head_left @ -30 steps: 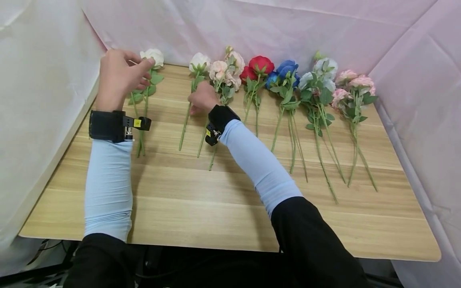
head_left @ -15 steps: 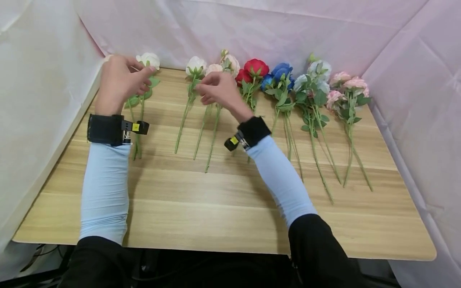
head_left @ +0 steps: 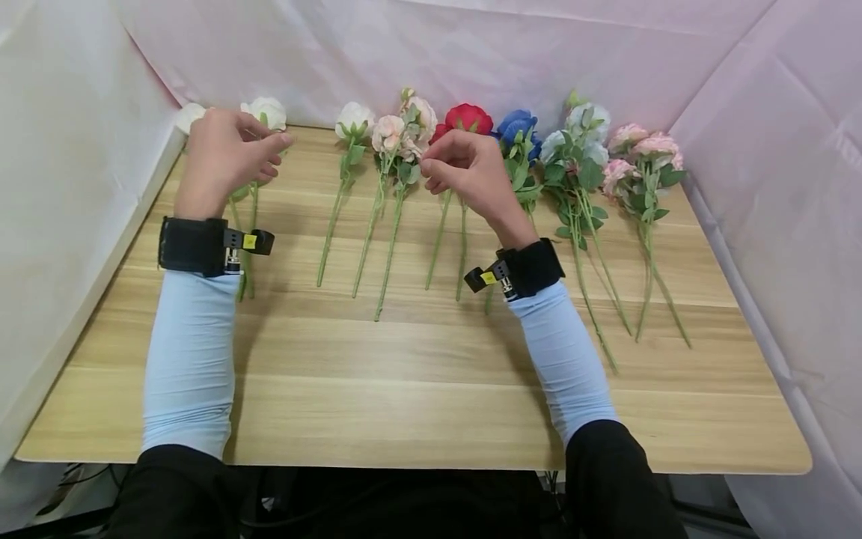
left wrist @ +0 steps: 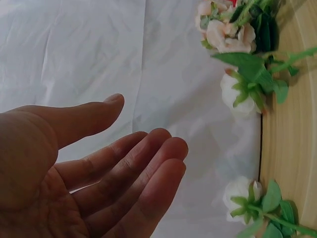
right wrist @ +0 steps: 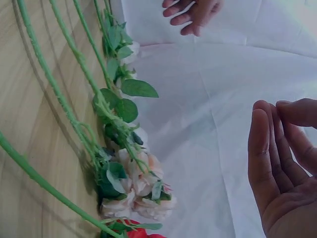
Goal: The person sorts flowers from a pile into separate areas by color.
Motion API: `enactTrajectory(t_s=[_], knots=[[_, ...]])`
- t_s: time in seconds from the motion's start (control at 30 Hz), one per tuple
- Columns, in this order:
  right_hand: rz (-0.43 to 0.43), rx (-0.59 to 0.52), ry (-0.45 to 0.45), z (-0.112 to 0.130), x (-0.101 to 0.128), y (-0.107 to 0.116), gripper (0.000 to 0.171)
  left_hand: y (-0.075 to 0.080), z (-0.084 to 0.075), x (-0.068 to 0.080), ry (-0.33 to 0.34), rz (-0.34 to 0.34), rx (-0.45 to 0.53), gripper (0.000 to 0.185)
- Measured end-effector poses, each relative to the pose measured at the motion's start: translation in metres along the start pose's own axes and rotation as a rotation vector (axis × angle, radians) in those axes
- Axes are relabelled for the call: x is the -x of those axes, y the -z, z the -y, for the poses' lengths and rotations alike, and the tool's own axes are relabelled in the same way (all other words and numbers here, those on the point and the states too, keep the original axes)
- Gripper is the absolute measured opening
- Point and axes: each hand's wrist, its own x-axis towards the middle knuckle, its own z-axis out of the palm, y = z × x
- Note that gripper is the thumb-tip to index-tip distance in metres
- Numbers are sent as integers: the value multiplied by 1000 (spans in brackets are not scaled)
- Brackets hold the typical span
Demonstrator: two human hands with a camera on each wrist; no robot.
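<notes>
My left hand [head_left: 232, 157] hovers at the table's far left with its fingers loosely bent, and nothing is in it. It partly covers two white roses [head_left: 265, 112] and their leaves. Over the stems of the red roses [head_left: 469, 118] hangs my right hand [head_left: 474, 176], its thumb close to its fingertips and nothing visible between them. To its left lie the cream-pink roses [head_left: 416, 123] and a single white rose [head_left: 355, 120]. The blue roses [head_left: 517, 127] are partly hidden behind this hand and wrist. In the left wrist view the left palm [left wrist: 114, 183] is bare.
Farther right lie pale blue roses [head_left: 586, 123] and pink roses [head_left: 653, 146], stems toward the front. All the blooms line the back edge of the wooden table [head_left: 377, 404]. Pale cloth [head_left: 337, 52] hangs behind and on both sides.
My right hand has risen from the stems near the white and cream-pink roses and moved right, over the red roses' stems. My left hand has hardly moved.
</notes>
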Motion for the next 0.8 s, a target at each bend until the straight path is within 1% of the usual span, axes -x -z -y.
enactTrajectory(t_s=[0.13,0.2,0.27,0.3,0.33,0.4,0.47,0.5,0.53,0.57,0.63,0.7,0.73,0.8], knots=[[-1,1,2,6,0,1,8,11,22,-5,64,-57,26,56],[3,-4,8,8,0,1,7,17,36,-8,87,-106,-9,58],[6,-6,15,9,-1,1,7,22,49,-12,114,-148,-70,60],[5,-10,16,10,-1,1,6,25,55,-13,129,-154,-100,61],[4,-13,16,11,-1,1,6,27,62,-15,146,-150,-139,61],[3,-20,13,12,-1,1,6,30,75,-17,197,-108,-202,63],[5,-27,8,12,-1,0,7,31,87,-20,248,-40,-208,64],[4,-34,-2,12,0,0,7,30,94,-22,272,-4,-190,61],[5,-35,-4,12,0,0,7,29,99,-24,278,15,-193,55],[6,-34,-6,12,1,0,7,26,104,-25,279,24,-189,50],[6,-29,-10,11,2,0,7,19,111,-28,283,25,-173,46],[7,-27,-10,11,3,-1,7,11,115,-28,282,6,-193,49],[7,-27,-8,11,3,-1,6,8,116,-27,276,-3,-216,53],[10,-30,-9,10,3,-1,6,5,116,-27,288,-16,-224,62]])
